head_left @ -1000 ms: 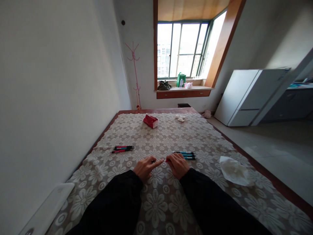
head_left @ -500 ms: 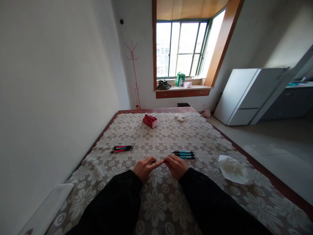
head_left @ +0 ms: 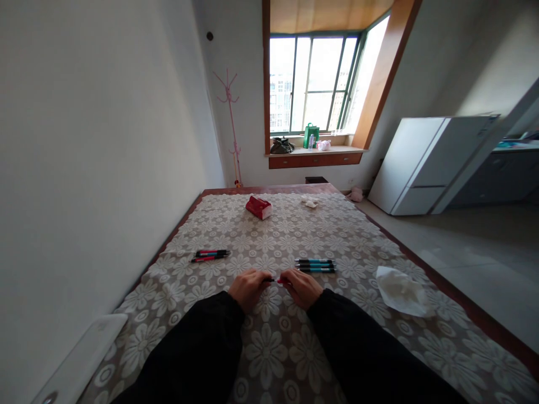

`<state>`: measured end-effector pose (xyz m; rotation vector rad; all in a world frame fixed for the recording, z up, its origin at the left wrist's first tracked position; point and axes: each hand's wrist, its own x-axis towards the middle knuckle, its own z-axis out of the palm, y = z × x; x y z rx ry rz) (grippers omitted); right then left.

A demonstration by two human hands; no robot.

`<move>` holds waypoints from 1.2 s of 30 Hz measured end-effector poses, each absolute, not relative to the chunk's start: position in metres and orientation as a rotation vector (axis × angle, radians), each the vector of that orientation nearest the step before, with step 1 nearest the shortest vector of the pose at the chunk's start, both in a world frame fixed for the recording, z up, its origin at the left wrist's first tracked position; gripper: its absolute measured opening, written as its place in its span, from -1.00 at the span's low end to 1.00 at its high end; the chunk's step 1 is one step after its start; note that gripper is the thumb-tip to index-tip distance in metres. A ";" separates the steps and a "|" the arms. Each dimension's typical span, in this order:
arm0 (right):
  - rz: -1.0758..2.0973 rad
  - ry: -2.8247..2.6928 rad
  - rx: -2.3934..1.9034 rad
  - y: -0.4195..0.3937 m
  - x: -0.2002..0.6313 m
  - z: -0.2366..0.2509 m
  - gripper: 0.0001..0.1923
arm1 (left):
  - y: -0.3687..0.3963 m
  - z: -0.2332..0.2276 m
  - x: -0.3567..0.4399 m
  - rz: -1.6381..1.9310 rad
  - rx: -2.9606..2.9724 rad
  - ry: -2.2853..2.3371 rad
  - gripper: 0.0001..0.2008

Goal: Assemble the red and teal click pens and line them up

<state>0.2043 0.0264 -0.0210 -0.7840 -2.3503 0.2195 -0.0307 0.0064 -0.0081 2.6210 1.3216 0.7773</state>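
Note:
My left hand (head_left: 247,288) and my right hand (head_left: 304,288) meet over the flowered tablecloth (head_left: 269,348), both pinching the ends of one red-and-black pen (head_left: 275,280) held level between them. Just beyond my right hand lie blue pens (head_left: 315,265) side by side. To the far left of my left hand lie red pens (head_left: 209,256) in a small group. Both arms wear black sleeves.
A crumpled white tissue (head_left: 400,292) lies at the right. A red packet (head_left: 259,207) and a small white scrap (head_left: 310,202) sit at the far end. A white board (head_left: 80,365) leans at the near left by the wall. A white fridge (head_left: 433,163) stands at the right.
My left forefinger, which pointed toward the right hand, has curled in. Both hands now pinch the pen, whose red-and-black body shows between them.

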 end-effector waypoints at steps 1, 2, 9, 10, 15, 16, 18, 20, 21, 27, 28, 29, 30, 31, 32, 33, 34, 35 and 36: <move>0.222 -2.351 -0.781 0.026 0.204 -0.021 -0.86 | 0.007 -0.009 -0.031 0.780 2.647 1.295 -0.87; 0.222 -2.351 -0.779 0.026 0.204 -0.020 -0.87 | 0.007 -0.009 -0.031 0.787 2.670 1.262 -0.87; 0.160 -2.370 -0.732 0.023 0.203 -0.021 -0.87 | 0.006 -0.010 -0.031 0.877 2.707 1.120 -0.85; 0.146 -2.372 -0.732 0.023 0.203 -0.021 -0.87 | 0.006 -0.009 -0.031 0.894 2.706 1.108 -0.85; 0.113 -2.407 -0.783 0.023 0.203 -0.021 -0.81 | 0.005 -0.007 -0.030 0.936 2.714 1.052 -0.86; 0.124 -2.412 -0.791 0.022 0.203 -0.020 -0.82 | 0.004 -0.007 -0.031 0.939 2.707 1.056 -0.86; 0.174 -2.405 -0.803 0.021 0.203 -0.018 -0.87 | 0.004 -0.007 -0.031 0.952 2.683 1.079 -0.87; 0.228 -2.384 -0.807 0.020 0.203 -0.017 -0.89 | 0.004 -0.007 -0.032 0.967 2.669 1.093 -0.86; 0.242 -2.376 -0.801 0.020 0.203 -0.017 -0.89 | 0.004 -0.007 -0.032 0.971 2.672 1.085 -0.86; 0.170 -2.411 -0.789 0.020 0.203 -0.020 -0.80 | 0.004 -0.008 -0.032 1.014 2.690 1.007 -0.86; 0.178 -2.408 -0.805 0.020 0.203 -0.020 -0.81 | 0.004 -0.008 -0.032 1.019 2.688 1.010 -0.86; 0.198 -2.400 -0.824 0.019 0.203 -0.020 -0.84 | 0.004 -0.008 -0.032 1.025 2.684 1.022 -0.85; 0.221 -2.390 -0.843 0.019 0.203 -0.020 -0.85 | 0.004 -0.008 -0.033 1.033 2.678 1.040 -0.85; 0.241 -2.382 -0.861 0.018 0.203 -0.020 -0.84 | 0.004 -0.008 -0.033 1.040 2.673 1.056 -0.85; 0.254 -2.378 -0.874 0.018 0.203 -0.020 -0.84 | 0.004 -0.008 -0.033 1.045 2.670 1.064 -0.85; 0.258 -2.380 -0.882 0.018 0.203 -0.020 -0.86 | 0.003 -0.008 -0.033 1.048 2.669 1.064 -0.84; 0.249 -2.387 -0.882 0.018 0.203 -0.019 -0.90 | 0.003 -0.008 -0.033 1.051 2.669 1.058 -0.84; 0.231 -2.395 -0.878 0.018 0.203 -0.019 -0.91 | 0.003 -0.007 -0.033 1.054 2.669 1.049 -0.84; 0.210 -2.400 -0.873 0.018 0.203 -0.018 -0.88 | 0.003 -0.007 -0.033 1.056 2.669 1.042 -0.84</move>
